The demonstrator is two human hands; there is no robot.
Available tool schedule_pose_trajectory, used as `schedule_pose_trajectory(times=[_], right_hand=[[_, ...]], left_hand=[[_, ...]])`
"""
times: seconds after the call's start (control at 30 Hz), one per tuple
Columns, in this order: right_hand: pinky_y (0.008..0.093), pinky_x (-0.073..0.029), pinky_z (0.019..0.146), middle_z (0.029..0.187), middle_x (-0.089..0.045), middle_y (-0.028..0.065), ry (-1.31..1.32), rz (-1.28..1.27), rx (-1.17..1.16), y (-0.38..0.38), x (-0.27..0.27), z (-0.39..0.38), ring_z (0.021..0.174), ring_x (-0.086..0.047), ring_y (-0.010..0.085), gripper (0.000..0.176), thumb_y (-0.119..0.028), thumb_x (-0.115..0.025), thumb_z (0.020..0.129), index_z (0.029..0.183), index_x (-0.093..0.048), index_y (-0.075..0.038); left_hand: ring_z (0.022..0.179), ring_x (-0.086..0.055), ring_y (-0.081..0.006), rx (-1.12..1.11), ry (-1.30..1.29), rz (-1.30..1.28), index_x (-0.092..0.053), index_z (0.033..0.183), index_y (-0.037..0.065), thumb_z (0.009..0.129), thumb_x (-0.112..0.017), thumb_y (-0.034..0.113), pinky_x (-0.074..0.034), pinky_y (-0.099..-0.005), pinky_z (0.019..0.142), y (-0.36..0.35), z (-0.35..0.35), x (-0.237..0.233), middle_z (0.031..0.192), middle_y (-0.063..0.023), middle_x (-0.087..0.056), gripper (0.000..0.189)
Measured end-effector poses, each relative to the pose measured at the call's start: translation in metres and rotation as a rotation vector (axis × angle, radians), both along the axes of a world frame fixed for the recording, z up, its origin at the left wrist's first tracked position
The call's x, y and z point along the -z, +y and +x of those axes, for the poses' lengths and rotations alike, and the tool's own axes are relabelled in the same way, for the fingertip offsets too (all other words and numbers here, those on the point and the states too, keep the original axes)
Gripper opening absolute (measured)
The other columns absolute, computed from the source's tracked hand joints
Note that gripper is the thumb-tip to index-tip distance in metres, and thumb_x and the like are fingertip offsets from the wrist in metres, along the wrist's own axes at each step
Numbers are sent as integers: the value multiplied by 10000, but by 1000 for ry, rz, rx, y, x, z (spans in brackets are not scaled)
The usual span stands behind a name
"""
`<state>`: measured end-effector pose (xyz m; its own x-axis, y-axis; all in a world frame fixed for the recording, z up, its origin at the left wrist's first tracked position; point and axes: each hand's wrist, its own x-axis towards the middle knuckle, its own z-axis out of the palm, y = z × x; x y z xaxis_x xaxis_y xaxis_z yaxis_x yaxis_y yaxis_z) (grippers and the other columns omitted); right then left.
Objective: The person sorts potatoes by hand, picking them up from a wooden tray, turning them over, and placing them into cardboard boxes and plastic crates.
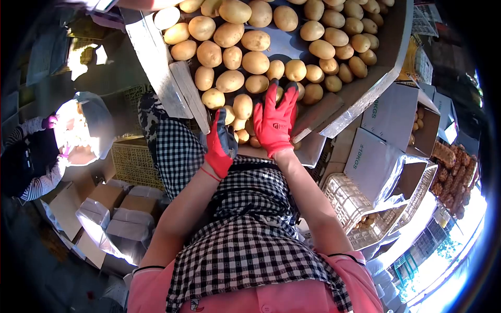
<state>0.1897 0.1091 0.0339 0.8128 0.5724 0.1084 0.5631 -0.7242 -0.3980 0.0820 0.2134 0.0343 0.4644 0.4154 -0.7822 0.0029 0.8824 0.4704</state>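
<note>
Potatoes (256, 62) lie in a loose layer across a tray-like sorting table (339, 104) with raised side boards. Its front narrows to a gap between two boards, where several potatoes (242, 106) are gathered. My right hand (275, 122), in a red glove with dark fingertips, is palm down over the potatoes at this gap, its fingers stretched out and touching them. On the left of the gap is my left hand (220, 145), its dark palm turned inward and its fingers extended beside the potatoes. No potato shows gripped in either hand.
White cartons (368, 161) and a pale plastic crate (344, 206) with potatoes stand at the right. Yellow crates (136, 164) and stacked boxes (130, 216) are at the left. Further left, a person's gloved hands (52, 121) hold a bag of potatoes (86, 128).
</note>
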Motion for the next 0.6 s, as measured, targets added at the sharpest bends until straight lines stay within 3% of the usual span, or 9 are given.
schedule_pose_trajectory(times=[0.07,0.2,0.23,0.27,0.33,0.43,0.47,0.53,0.6], right_hand=[[602,-215,1122,1508,-172,388,86,34,49,12,-20,11,1411,-141,568,739,-408,-569,896,1518,-307,-106],[616,-258,1083,1511,-174,379,75,-3,91,21,-30,11,1403,-155,574,741,-376,-589,882,1513,-311,-106],[606,-328,1036,1487,-265,334,-11,30,141,29,-53,8,1375,-242,554,714,-347,-617,849,1491,-372,-153],[537,-435,930,1431,-379,280,-130,79,-60,31,-70,9,1305,-384,481,574,-277,-597,867,1423,-477,-201],[448,-485,818,1313,-495,198,-92,-101,-361,50,-59,5,1196,-492,379,519,-239,-645,821,1330,-552,-197],[392,-489,701,1140,-568,149,-42,-150,-243,78,-42,21,1021,-564,311,302,-188,-530,893,1182,-616,-182],[390,-491,688,1099,-568,136,-49,-117,-274,76,-38,26,975,-573,302,325,-191,-551,878,1199,-608,-204],[386,-494,661,1017,-566,110,-32,-32,-348,70,-36,21,882,-590,284,385,-197,-592,849,1231,-592,-248],[374,-532,805,1064,-617,115,396,252,-160,54,-76,21,972,-624,273,577,-308,-792,723,1252,-589,-202]], left_hand=[[1129,-515,-184,-65,-86,0,-560,1166,200,906,-677,388,-433,-400,966,-2,3,2,1145,-12,-531,341],[1279,-470,-244,-101,-292,-242,-464,1353,218,921,-607,492,-414,-508,1056,7,30,-57,1345,-50,-502,531],[1350,-419,-265,-78,-318,-284,-374,1451,212,933,-549,561,-408,-518,1064,9,26,-50,1449,-68,-449,649],[1375,-395,-261,-112,-410,-232,-355,1480,197,943,-503,597,-374,-484,1102,8,32,-49,1485,-64,-423,686],[1392,-378,-254,-115,-442,-279,-340,1499,191,950,-465,618,-328,-450,1142,10,25,-28,1507,-53,-405,707],[1385,-393,-264,-63,-585,-304,-334,1505,181,960,-430,604,-298,-447,1164,9,34,-42,1518,-54,-397,696],[1381,-400,-268,-49,-675,-361,-336,1502,174,955,-431,607,-312,-451,1158,9,32,-37,1518,-58,-396,704],[1362,-424,-278,-27,-465,-337,-356,1485,155,945,-446,614,-359,-466,1127,9,32,-46,1495,-65,-421,715],[1322,-464,-274,0,-454,-315,-394,1443,134,941,-467,600,-409,-466,1087,8,38,-53,1446,-60,-466,689]])
